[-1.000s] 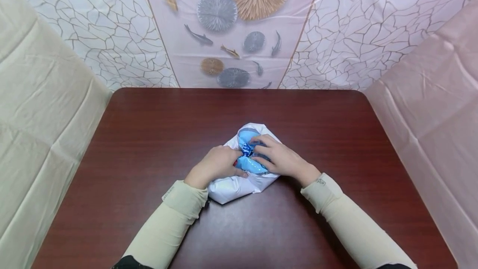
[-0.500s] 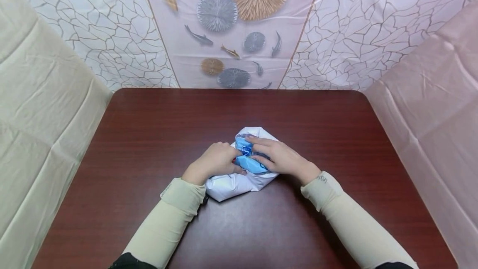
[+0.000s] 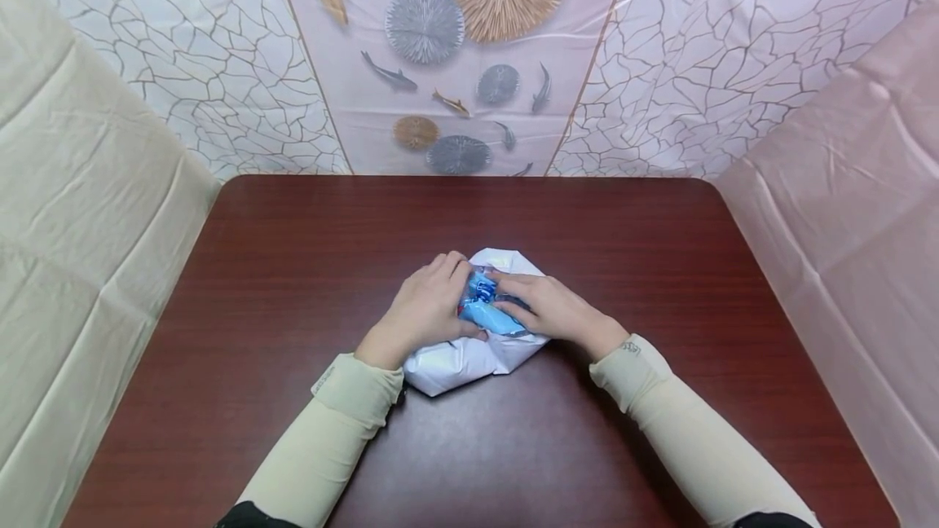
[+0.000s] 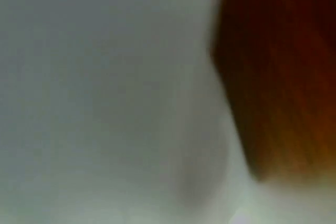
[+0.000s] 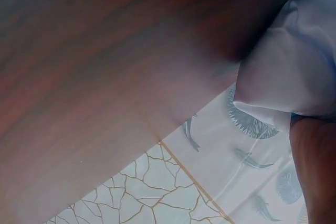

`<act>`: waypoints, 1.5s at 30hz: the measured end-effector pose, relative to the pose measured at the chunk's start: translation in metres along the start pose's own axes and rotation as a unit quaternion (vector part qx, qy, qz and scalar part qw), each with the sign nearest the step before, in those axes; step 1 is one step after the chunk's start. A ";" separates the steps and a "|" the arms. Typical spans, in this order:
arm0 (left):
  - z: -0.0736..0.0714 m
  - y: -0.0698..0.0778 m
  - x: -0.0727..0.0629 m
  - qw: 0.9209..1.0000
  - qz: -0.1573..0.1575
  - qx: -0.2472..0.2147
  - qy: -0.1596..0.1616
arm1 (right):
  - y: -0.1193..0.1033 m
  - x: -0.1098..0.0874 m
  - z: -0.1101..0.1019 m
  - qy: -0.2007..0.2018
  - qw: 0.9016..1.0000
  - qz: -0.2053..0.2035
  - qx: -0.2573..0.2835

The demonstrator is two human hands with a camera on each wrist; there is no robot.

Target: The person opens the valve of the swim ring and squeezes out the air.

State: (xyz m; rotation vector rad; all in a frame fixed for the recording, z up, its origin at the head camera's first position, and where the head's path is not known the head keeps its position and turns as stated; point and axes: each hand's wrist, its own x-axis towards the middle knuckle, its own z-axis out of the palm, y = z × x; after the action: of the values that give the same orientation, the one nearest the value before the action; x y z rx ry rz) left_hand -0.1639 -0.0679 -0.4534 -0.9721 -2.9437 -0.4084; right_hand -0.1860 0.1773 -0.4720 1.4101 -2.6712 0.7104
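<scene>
A crumpled white plastic bag point(image 3: 451, 367) lies near the middle of the table, with a shiny blue packet point(image 3: 487, 316) showing in its opening. My left hand point(image 3: 421, 308) lies along the bag's left side, fingers extended away from me and thumb spread toward the near side of the blue packet. From the right, my right hand point(image 3: 553, 310) grips the bag's edge, its bent fingers reaching over the blue packet. In the right wrist view the white bag point(image 5: 289, 61) appears beside part of my right hand point(image 5: 317, 166). A pale blur fills most of the left wrist view.
The dark reddish-brown table point(image 3: 308, 235) extends around the bag on every side. Behind it hangs a patterned cloth point(image 3: 455, 80) with discs and fish. Pale fabric panels, one at the left point(image 3: 88, 251) and one at the right point(image 3: 836, 226), flank the table.
My left hand's fingers have straightened and moved forward along the bag, from a more curled pose. The bag has shifted slightly left. My right hand stays nearly in place.
</scene>
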 end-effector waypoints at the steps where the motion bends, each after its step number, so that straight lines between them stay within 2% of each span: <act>1: 0.000 0.000 0.000 1.000 -0.005 -0.017 -0.017 | 0.000 0.000 0.000 0.000 1.000 0.001 0.000; 5: 0.002 -0.003 -0.003 0.991 -0.018 -0.090 -0.101 | 0.002 0.000 0.002 -0.006 1.000 0.003 0.000; 8: 0.003 -0.005 -0.004 0.984 -0.020 -0.124 -0.128 | 0.002 0.000 0.003 -0.010 1.000 0.007 -0.004; 13: 0.004 -0.005 -0.002 0.980 -0.022 -0.142 -0.135 | 0.002 0.001 0.001 -0.011 1.000 0.013 -0.006; 18: 0.004 -0.004 0.002 0.981 -0.034 -0.133 -0.136 | 0.000 0.003 0.001 -0.012 1.000 0.021 -0.002; 22: 0.005 -0.002 0.003 0.979 -0.048 -0.126 -0.150 | 0.000 0.003 0.004 -0.022 0.999 0.029 -0.003; 32: 0.005 0.001 0.009 0.980 -0.047 -0.104 -0.166 | 0.001 0.002 0.005 -0.006 1.000 0.018 -0.019; 45: 0.007 0.003 0.011 0.978 -0.052 -0.101 -0.174 | 0.002 0.002 0.007 -0.017 0.999 0.017 -0.021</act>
State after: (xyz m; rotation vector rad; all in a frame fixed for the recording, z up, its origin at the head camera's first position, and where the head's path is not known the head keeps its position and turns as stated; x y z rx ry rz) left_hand -0.1703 -0.0573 -0.4585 -1.0028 -3.3337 -0.6107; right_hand -0.1871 0.1738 -0.4787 1.3831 -2.7246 0.6336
